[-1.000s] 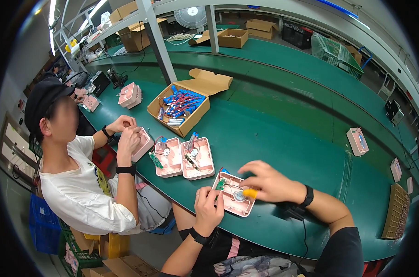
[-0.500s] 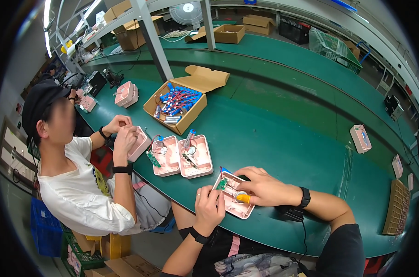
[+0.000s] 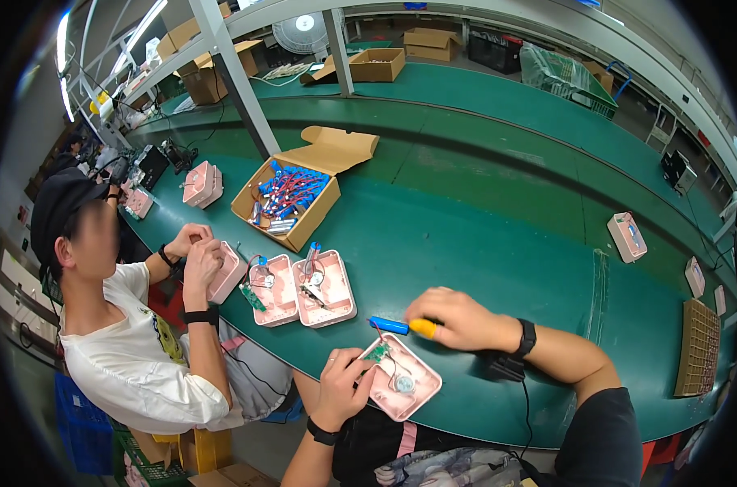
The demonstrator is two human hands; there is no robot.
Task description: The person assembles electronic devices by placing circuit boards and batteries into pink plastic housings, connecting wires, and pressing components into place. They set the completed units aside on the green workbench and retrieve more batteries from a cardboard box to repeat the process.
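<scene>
My left hand (image 3: 342, 391) grips the left wall of a pink plastic casing (image 3: 417, 399) at the table's near edge. Inside that casing are a green circuit board (image 3: 378, 352), close to my fingertips, and a round metallic disc (image 3: 404, 384) with thin wires. Just beyond the casing lies a blue cylindrical battery (image 3: 389, 325) with a red lead running toward the board. My right hand (image 3: 457, 319), a yellow cover on its thumb, hovers at the battery's right end. Its thumb and fingers look slightly apart; whether the thumb touches the battery is unclear.
Two pink casings with boards and batteries (image 3: 350, 302) stand left of mine. Behind them is a cardboard box (image 3: 324, 213) of blue batteries. A co-worker (image 3: 133, 333) at the left handles another casing. More casings (image 3: 626, 238) and a brown grid tray (image 3: 696, 349) are at the right.
My right hand has moved out of the pink casing to the battery's right end, leaving the disc uncovered. The casing has shifted nearer to me. The whole view has swung slightly.
</scene>
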